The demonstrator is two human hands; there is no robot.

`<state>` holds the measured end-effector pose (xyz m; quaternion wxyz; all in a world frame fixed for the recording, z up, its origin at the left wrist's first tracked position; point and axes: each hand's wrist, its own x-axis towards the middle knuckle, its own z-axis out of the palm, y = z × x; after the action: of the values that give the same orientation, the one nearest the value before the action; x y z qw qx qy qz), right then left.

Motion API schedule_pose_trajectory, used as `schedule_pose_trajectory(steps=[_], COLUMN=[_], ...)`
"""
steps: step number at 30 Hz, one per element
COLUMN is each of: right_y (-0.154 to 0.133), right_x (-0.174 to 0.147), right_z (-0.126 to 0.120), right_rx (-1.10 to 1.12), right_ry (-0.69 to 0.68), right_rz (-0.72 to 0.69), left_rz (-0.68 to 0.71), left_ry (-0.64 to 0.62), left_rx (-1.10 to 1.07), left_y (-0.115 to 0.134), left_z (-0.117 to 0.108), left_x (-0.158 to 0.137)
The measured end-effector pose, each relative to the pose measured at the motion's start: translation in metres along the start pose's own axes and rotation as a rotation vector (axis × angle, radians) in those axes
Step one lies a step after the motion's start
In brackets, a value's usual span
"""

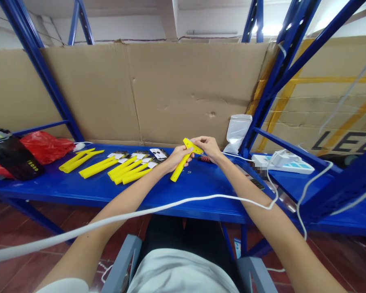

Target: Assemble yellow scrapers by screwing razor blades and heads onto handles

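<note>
Over the blue table, my left hand [177, 159] is wrapped round a yellow T-shaped plastic scraper [179, 167], its handle slanting down toward me. At its wide head, my right hand [210, 147] has thumb and fingers pinched together; whatever is between the fingertips is too small to make out. A screwdriver with a red and black handle [204, 158] lies just behind and below the right hand. Tiny metal pieces, perhaps screws [189, 172], rest on the table near the scraper's handle. Several similar yellow pieces [129, 170] lie in a row to the left of my left hand.
Black-and-white cards [159, 154] lie by the yellow pieces. At left stand a black bottle [14, 156] and a red plastic bag [45, 147]. A white power strip [295, 165] is at right; a white cable [183, 200] crosses before my forearms. Cardboard [171, 89] walls the back.
</note>
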<state>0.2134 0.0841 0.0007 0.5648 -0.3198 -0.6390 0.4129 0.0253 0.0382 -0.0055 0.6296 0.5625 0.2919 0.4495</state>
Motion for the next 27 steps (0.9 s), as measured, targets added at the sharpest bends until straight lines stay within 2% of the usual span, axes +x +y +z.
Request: schedule_pose_trajectory(steps=[11, 27], right_y=[0.007, -0.008], right_x=[0.004, -0.001], right_z=[-0.002, 0.001], right_rx=[-0.012, 0.085], right_ry=[0.046, -0.024], right_rz=[0.021, 0.025], left_rz=[-0.038, 0.073], left_ry=[-0.012, -0.044], left_rx=[0.021, -0.004], left_y=[0.002, -0.002], left_z=[0.005, 0.003], left_x=[-0.001, -0.002])
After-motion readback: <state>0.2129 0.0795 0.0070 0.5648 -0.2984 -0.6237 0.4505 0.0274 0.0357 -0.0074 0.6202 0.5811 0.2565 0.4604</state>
